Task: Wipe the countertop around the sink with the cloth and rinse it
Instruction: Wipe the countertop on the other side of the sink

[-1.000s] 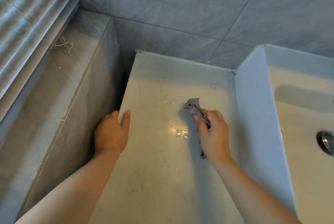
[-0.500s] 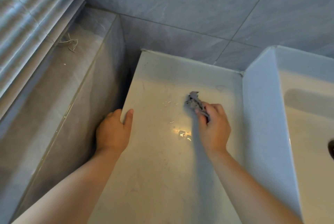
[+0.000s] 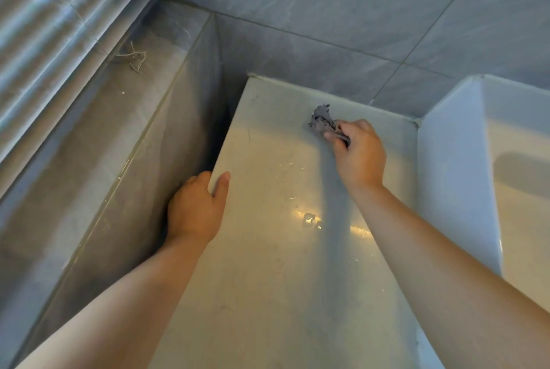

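Fingers [image 3: 333,134] of the right hand [image 3: 358,154] are curled tight around a crumpled grey cloth [image 3: 322,121], bunching it so that a ragged wad sticks out past the knuckles and presses on the countertop [image 3: 268,279]. The cloth sits near the back of the pale counter, close to where it meets the grey tiled wall [image 3: 327,11], and well left of the white sink [image 3: 464,160], whose tall side wall rises along the counter's right edge.

Compared with a second ago, the right hand has travelled away from the body: then the cloth lay around the middle of the counter, just above the bright reflection [image 3: 309,218]; half a second ago it was a little farther back; now it is nearly at the rear edge, with the arm stretched out long behind it. The reflection and the faint scratch marks now lie between the two hands, clear of the cloth.

Over on the left side, the left hand [image 3: 193,208] stays hooked over the counter's left edge, thumb on top of the surface and the other fingers folded down over the side, gripping nothing but the edge itself. Beyond it a lower grey ledge [image 3: 89,145] runs beside a window blind [image 3: 59,11].
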A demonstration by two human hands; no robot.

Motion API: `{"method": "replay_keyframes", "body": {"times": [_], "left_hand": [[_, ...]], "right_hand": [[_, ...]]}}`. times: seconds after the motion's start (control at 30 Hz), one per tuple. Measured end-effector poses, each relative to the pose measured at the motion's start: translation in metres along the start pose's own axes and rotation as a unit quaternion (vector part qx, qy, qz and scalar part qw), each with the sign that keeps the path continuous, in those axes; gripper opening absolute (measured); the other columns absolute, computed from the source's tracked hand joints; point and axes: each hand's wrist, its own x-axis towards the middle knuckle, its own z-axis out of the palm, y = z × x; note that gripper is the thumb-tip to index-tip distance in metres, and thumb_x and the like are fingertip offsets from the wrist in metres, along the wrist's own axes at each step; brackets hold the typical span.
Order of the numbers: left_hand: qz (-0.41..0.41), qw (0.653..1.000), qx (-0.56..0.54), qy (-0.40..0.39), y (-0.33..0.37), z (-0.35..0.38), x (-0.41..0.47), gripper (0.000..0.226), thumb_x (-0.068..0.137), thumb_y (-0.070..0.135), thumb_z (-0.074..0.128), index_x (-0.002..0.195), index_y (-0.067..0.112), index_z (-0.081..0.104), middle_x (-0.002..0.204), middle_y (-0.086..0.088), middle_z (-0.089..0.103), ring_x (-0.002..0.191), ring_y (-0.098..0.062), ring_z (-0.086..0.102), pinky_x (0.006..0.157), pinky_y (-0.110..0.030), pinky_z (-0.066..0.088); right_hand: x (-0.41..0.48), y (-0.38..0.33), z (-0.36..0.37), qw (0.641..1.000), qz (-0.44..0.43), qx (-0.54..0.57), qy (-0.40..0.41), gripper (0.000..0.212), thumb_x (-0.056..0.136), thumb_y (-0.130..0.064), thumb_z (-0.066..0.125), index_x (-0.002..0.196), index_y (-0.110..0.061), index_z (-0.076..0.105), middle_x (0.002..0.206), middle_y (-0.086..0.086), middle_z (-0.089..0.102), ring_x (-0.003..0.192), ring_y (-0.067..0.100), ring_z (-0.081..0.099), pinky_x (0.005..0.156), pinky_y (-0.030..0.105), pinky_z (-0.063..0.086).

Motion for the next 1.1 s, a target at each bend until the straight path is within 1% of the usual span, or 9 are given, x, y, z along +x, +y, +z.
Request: {"method": "replay_keyframes", "body": {"times": [0.13, 0.53, 0.67, 0.73, 0.8, 0.87, 0.97, 1.03, 1.1], "left_hand": [[-0.003, 1.0, 0.001, 0.0, 0.0, 0.001, 0.0, 0.051, 0.092, 0.054, 0.032, 0.09, 0.011, 0.061, 0.091, -0.012, 0.064, 0.081, -0.035, 0.059, 0.071, -0.042, 0.049], [-0.024, 1.0, -0.01, -0.016, 0.003, -0.004, -0.001, 0.051, 0.092, 0.056, 0.032, 0.088, 0.014, 0.061, 0.088, -0.008, 0.064, 0.076, -0.028, 0.058, 0.069, -0.038, 0.048], [-0.047, 0.999, -0.015, -0.008, 0.004, -0.008, -0.004, 0.05, 0.089, 0.059, 0.036, 0.105, 0.019, 0.061, 0.098, -0.005, 0.065, 0.086, -0.028, 0.061, 0.075, -0.039, 0.05], [-0.056, 0.996, -0.064, -0.029, -0.001, -0.012, -0.009, 0.049, 0.086, 0.064, 0.039, 0.109, 0.026, 0.06, 0.1, 0.001, 0.066, 0.088, -0.023, 0.062, 0.077, -0.04, 0.052], [-0.05, 0.991, -0.115, -0.049, -0.005, -0.019, -0.016, 0.046, 0.082, 0.068, 0.043, 0.106, 0.032, 0.059, 0.099, 0.008, 0.066, 0.086, -0.017, 0.063, 0.077, -0.04, 0.054], [-0.045, 0.989, -0.13, -0.06, -0.008, -0.026, -0.026, 0.045, 0.08, 0.069, 0.046, 0.108, 0.035, 0.058, 0.103, 0.011, 0.064, 0.088, -0.012, 0.062, 0.078, -0.04, 0.054], [-0.05, 0.988, -0.132, -0.054, -0.012, -0.034, -0.043, 0.049, 0.084, 0.057, 0.055, 0.124, 0.028, 0.053, 0.117, 0.008, 0.059, 0.098, -0.011, 0.059, 0.086, -0.039, 0.052], [-0.036, 0.99, -0.124, -0.055, -0.015, -0.037, -0.054, 0.047, 0.087, 0.049, 0.055, 0.128, 0.026, 0.05, 0.122, 0.007, 0.056, 0.103, -0.011, 0.058, 0.088, -0.037, 0.051], [-0.013, 0.993, -0.101, -0.065, -0.018, -0.039, -0.062, 0.048, 0.089, 0.047, 0.054, 0.132, 0.026, 0.048, 0.127, 0.008, 0.053, 0.108, -0.012, 0.056, 0.091, -0.037, 0.05]], "right_hand": [[-0.012, -0.001, 0.02, 0.999, 0.02, 0.014, 0.033, 0.026, 0.085, -0.026, 0.066, 0.111, -0.023, 0.069, 0.098, -0.004, 0.059, 0.089, 0.015, 0.057, 0.067, 0.022, 0.038], [-0.082, -0.025, 0.019, 0.996, -0.07, 0.049, -0.032, 0.025, 0.083, -0.021, 0.064, 0.107, -0.021, 0.07, 0.085, -0.008, 0.053, 0.072, 0.009, 0.052, 0.055, 0.023, 0.042], [-0.108, -0.033, 0.012, 0.993, -0.076, 0.063, -0.065, 0.025, 0.083, -0.019, 0.065, 0.107, -0.022, 0.071, 0.084, -0.011, 0.053, 0.07, 0.006, 0.051, 0.054, 0.015, 0.036], [-0.114, -0.034, 0.006, 0.987, -0.067, 0.097, -0.106, 0.02, 0.083, -0.02, 0.066, 0.103, -0.023, 0.072, 0.082, -0.011, 0.052, 0.069, 0.005, 0.052, 0.056, 0.015, 0.038], [-0.103, -0.032, -0.002, 0.984, -0.047, 0.128, -0.116, 0.01, 0.082, -0.019, 0.07, 0.092, -0.02, 0.072, 0.079, -0.008, 0.053, 0.071, 0.005, 0.053, 0.06, 0.017, 0.039], [-0.08, -0.03, -0.01, 0.989, -0.04, 0.123, -0.076, 0.007, 0.081, -0.018, 0.07, 0.088, -0.018, 0.072, 0.081, -0.005, 0.055, 0.074, 0.006, 0.054, 0.063, 0.019, 0.039], [-0.035, -0.03, -0.012, 0.996, -0.025, 0.077, -0.043, 0.012, 0.084, -0.025, 0.067, 0.093, -0.019, 0.071, 0.085, -0.006, 0.052, 0.077, 0.01, 0.052, 0.06, 0.027, 0.033], [-0.012, -0.031, -0.003, 0.998, -0.024, 0.035, -0.05, 0.016, 0.085, -0.029, 0.065, 0.097, -0.02, 0.071, 0.087, -0.006, 0.05, 0.08, 0.013, 0.052, 0.06, 0.026, 0.028], [-0.001, -0.033, 0.012, 0.998, -0.018, 0.016, -0.063, 0.021, 0.086, -0.031, 0.065, 0.103, -0.021, 0.071, 0.091, -0.003, 0.052, 0.087, 0.019, 0.056, 0.062, 0.025, 0.029]]}}
